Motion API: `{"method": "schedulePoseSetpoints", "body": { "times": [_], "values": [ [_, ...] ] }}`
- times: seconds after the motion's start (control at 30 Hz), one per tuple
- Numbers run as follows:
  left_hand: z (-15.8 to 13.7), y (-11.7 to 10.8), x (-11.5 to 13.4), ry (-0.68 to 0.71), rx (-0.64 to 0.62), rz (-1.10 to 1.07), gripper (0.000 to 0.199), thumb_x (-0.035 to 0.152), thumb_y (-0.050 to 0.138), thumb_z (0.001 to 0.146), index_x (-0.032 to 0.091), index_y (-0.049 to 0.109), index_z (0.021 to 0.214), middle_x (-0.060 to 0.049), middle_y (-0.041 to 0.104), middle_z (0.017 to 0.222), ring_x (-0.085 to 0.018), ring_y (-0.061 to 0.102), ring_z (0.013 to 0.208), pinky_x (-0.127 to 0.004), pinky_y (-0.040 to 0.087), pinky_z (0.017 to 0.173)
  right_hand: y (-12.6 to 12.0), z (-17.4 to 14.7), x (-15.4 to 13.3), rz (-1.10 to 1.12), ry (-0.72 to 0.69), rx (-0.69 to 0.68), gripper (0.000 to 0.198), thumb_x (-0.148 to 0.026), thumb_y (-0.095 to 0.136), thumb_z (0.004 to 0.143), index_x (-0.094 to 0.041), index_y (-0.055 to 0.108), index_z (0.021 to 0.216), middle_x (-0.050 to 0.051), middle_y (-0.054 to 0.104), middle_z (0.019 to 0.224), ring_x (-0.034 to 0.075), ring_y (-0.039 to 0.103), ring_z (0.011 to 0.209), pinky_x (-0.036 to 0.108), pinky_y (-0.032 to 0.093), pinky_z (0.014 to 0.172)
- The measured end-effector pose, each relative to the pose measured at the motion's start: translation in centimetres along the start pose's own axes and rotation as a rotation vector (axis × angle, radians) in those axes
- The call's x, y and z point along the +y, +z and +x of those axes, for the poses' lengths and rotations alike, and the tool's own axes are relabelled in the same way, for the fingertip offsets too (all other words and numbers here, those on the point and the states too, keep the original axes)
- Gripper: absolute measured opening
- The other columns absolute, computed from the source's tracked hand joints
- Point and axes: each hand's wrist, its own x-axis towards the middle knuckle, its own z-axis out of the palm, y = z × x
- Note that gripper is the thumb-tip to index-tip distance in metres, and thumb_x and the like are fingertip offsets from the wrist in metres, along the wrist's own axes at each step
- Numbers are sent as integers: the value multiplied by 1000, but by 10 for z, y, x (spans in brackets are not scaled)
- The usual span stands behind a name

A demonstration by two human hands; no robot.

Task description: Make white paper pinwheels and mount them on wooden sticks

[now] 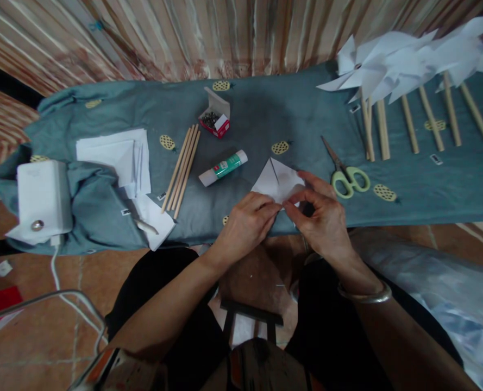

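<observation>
A white paper square (274, 176) with a slit at its far corner lies at the near edge of the cloth-covered table. My left hand (247, 220) is closed on its near left side, fingers pressed together. From the right, my right hand (320, 212) pinches the same paper with thumb and fingertips, close to my left fingertips. Just beyond the left hand lies a glue stick (224, 168) with a green label. Green-handled scissors (345, 171) rest to the right of my right hand, blades pointing away.
Several wooden sticks (182, 168) lie left of the glue stick, near an opened box of small metal pins (215, 117). Stacked white paper (114, 157) and a white device (44, 195) with a cable are farther left. Several paper pinwheels (404, 60) on sticks lie at the far right.
</observation>
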Motion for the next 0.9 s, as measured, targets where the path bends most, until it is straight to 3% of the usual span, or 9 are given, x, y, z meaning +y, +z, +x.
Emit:
{"method": "schedulePoseSetpoints", "body": {
  "times": [0.57, 0.9],
  "values": [
    [5, -3, 3, -34, -50, 13, 16, 14, 54, 90, 14, 67, 98, -6, 66, 93, -17, 62, 90, -32, 54, 82, 0, -2, 0, -42, -31, 13, 4, -23, 65, 80, -24, 65, 76, 8, 59, 131, 32, 51, 126, 56, 42, 105],
    [4, -4, 3, -40, -67, 13, 16, 15, 53, 91, 15, 67, 100, -6, 66, 95, -17, 62, 92, -33, 55, 83, 1, -6, -1, -176, -261, -10, 27, -18, 49, 89, -29, 68, 106, 4, 49, 142, 31, 44, 132, 54, 40, 108]
  ]
}}
